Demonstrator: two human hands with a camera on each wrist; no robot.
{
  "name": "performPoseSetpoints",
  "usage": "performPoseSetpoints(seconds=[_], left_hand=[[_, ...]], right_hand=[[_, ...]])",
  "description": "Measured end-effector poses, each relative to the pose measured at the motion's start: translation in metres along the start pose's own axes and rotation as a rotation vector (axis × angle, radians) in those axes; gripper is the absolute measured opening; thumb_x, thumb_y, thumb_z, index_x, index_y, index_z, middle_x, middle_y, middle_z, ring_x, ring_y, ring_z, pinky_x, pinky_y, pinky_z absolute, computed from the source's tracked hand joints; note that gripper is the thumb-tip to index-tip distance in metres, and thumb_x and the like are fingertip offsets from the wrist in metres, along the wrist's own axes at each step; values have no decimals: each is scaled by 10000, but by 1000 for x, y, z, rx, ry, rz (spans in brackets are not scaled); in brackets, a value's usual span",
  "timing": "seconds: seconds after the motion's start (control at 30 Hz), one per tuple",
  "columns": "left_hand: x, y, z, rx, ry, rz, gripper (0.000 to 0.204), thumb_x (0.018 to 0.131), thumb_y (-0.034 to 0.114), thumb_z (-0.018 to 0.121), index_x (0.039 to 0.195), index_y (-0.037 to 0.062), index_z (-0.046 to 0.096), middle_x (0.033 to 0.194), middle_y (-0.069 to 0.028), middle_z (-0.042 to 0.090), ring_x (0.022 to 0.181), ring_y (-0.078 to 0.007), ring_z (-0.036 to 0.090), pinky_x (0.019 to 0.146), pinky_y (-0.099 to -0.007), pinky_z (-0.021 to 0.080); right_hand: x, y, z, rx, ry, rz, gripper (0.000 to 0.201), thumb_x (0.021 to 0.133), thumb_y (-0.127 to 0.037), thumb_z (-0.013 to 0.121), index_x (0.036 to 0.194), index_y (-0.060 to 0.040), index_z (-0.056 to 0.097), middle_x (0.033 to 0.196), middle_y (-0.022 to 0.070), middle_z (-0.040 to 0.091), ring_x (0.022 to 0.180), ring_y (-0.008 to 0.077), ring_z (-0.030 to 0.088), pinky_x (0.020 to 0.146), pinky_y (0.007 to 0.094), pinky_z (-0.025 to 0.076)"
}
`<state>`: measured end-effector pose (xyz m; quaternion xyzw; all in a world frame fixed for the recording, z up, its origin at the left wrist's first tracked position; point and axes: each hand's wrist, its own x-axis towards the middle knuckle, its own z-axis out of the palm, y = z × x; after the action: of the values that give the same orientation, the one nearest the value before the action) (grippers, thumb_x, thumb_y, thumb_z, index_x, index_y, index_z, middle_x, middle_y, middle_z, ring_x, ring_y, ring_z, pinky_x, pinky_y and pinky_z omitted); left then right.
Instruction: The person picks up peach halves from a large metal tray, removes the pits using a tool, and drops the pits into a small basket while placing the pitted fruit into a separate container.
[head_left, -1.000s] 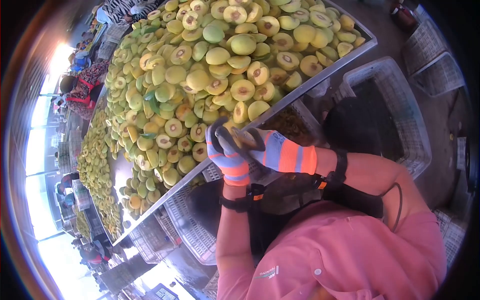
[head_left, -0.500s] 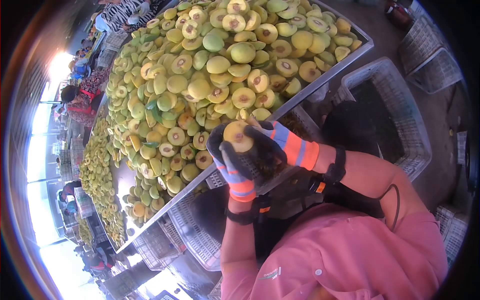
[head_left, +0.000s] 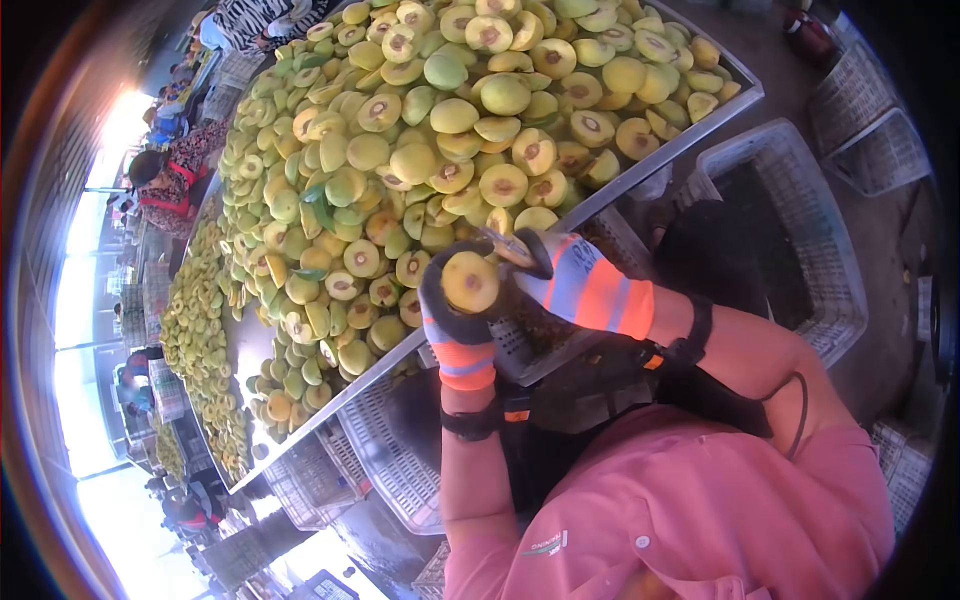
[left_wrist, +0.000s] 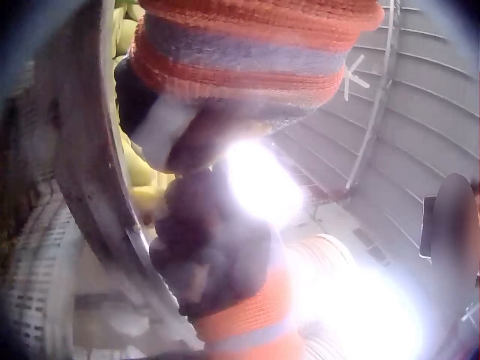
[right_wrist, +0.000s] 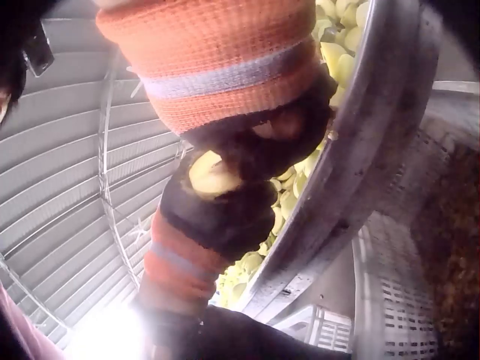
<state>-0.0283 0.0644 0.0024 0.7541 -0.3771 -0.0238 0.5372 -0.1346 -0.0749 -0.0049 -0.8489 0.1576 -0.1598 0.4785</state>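
Observation:
In the head view my gloved left hand [head_left: 452, 325] holds a peach half [head_left: 470, 283], its cut yellow face and brown pit hollow turned up. Just to its right, my gloved right hand [head_left: 590, 285] grips a small metal tool [head_left: 508, 246], whose tip lies close above the fruit; its exact kind is too small to make out. The right wrist view shows the peach half [right_wrist: 206, 176] in the left hand's dark fingers, right under the right hand. Glare and dark gloves hide the fruit in the left wrist view. A great heap of peach halves [head_left: 412, 162] lies beyond both hands.
A metal-rimmed table [head_left: 660, 157] bears the heap, its edge running diagonally past the hands. Below that edge stand plastic crates [head_left: 385, 465], with a large crate [head_left: 835, 250] at the right. Another person [head_left: 170, 185] stands across the table at left.
The hands were close together, then both were around the peach half. Now the right hand has drawn to the right off the fruit, showing the tool, while the left hand keeps hold of it.

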Motion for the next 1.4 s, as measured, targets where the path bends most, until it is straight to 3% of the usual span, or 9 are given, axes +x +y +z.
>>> performPoseSetpoints(seconds=[0.2,0.3,0.47,0.6,0.7,0.83,0.93,1.1,1.4], left_hand=[[0,-3,4,-364,45,-255,289,859,57,640,1133,-26,601,975,-112,658,861,-197,634,776,-330,533],[0,4,13,-125,90,-63,240,943,112,542,1123,-35,602,990,-112,641,874,-199,617,775,-339,520],[-9,15,24,-304,143,-177,298,900,76,592,1184,-15,578,1062,-100,602,961,-184,564,860,-308,476],[-11,14,26,-120,170,-45,312,959,190,515,1149,-41,601,1030,-129,625,932,-207,585,854,-337,480],[-8,10,23,-219,175,-97,329,982,200,451,1144,-48,596,1025,-137,630,931,-225,601,849,-342,487],[-3,16,24,-427,177,-202,346,989,260,514,1161,-33,583,1041,-114,635,925,-197,594,845,-327,488],[-5,-5,23,-93,191,-4,349,998,207,402,1139,-50,591,1045,-154,626,919,-247,606,845,-346,488],[-6,6,28,-61,226,24,310,957,185,493,1143,-47,584,1055,-142,613,929,-235,589,857,-344,480],[-14,9,36,-85,166,78,333,886,106,565,1185,-40,559,1091,-139,595,975,-236,571,890,-356,470]], right_hand=[[-15,-1,4,138,-148,31,363,854,-290,649,1103,-29,607,965,235,674,950,423,637,805,471,517],[-15,-5,0,79,-163,79,377,854,-299,649,1102,-18,612,992,245,669,976,417,634,811,465,519],[-14,7,11,-17,-205,124,396,861,-327,638,1074,7,620,978,262,665,950,420,640,809,457,523],[-15,9,14,-57,-197,51,405,867,-347,624,1024,26,629,953,265,667,926,421,646,812,456,525],[-16,4,9,-30,-138,7,405,870,-359,615,1017,19,629,942,262,670,918,414,650,814,457,526],[-13,3,1,-142,-207,75,386,869,-358,615,1066,-25,624,951,241,673,917,408,651,811,458,525],[-14,4,2,-141,-189,50,376,872,-354,616,1088,-46,622,952,229,675,914,408,652,809,460,523],[-17,9,12,-209,-215,-34,372,887,-360,617,1091,-49,605,947,227,675,909,414,647,784,471,522],[-19,13,11,91,-167,26,330,878,-324,620,1074,-62,584,917,229,663,883,441,626,764,482,514]])
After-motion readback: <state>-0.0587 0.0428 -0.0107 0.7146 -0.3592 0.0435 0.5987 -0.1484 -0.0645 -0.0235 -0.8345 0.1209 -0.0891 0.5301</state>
